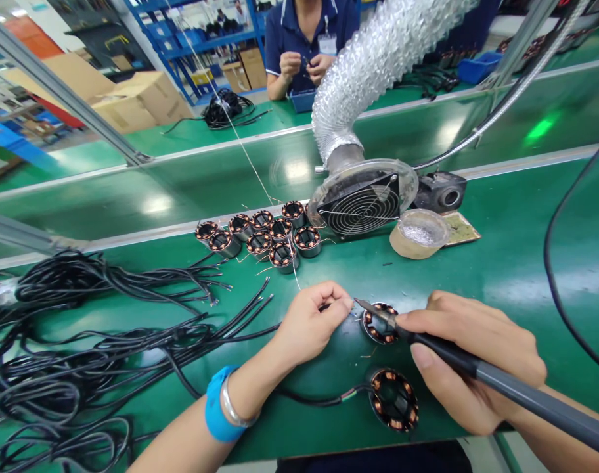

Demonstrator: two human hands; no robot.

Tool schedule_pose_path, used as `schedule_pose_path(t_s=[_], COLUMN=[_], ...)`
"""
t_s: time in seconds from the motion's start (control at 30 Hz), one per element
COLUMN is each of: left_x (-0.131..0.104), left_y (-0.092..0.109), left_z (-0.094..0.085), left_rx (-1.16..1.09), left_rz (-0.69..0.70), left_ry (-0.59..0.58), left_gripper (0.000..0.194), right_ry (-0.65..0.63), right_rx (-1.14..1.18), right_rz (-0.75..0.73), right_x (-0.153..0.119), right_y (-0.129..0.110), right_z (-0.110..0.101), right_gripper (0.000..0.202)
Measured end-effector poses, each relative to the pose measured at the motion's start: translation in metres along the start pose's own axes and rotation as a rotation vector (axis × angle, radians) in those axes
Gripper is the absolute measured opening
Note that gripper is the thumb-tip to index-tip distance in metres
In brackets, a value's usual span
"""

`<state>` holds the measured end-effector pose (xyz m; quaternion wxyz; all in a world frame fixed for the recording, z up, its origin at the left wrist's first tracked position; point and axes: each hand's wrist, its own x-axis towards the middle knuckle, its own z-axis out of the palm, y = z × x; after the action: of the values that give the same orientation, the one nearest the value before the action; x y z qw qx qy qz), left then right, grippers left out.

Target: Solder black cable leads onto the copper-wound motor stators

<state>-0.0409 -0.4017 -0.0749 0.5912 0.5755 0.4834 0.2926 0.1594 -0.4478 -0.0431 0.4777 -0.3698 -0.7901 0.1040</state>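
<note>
My right hand (471,358) is wrapped round a black and grey soldering iron (519,387), whose tip points left, over the rim of a copper-wound stator (379,323). Left of that tip, my left hand (316,320) pinches the end of a black cable (257,333) and a thin strand of solder wire (293,256) runs down to its fingers. Small coloured wire ends show at the fingertips, beside the stator. Nearer the front edge lies a second stator (394,399) with a black cable (319,398) joined to its left side.
Several stators (284,256) stand together behind my left hand. Black cables (107,341) cover the left side. A fume extractor fan (363,203), a round tub (418,235) and a soldering iron stand (440,192) stand at the back. Across the bench sits a person (307,39).
</note>
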Motion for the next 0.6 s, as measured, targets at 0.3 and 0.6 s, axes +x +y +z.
schedule_pose_path(t_s=[0.3, 0.6], left_x=[0.0011, 0.0000], left_y=[-0.0006, 0.0004], left_z=[-0.0011, 0.0000], left_rx=[0.007, 0.010], left_rz=[0.007, 0.003], left_ry=[0.002, 0.000], left_gripper=[0.020, 0.021], right_ry=[0.040, 0.075], right_rx=[0.032, 0.026], right_rz=[-0.010, -0.025], right_x=[0.0002, 0.0000], right_y=[0.0015, 0.0008], right_z=[-0.0015, -0.0015], right_gripper=[0.029, 0.027])
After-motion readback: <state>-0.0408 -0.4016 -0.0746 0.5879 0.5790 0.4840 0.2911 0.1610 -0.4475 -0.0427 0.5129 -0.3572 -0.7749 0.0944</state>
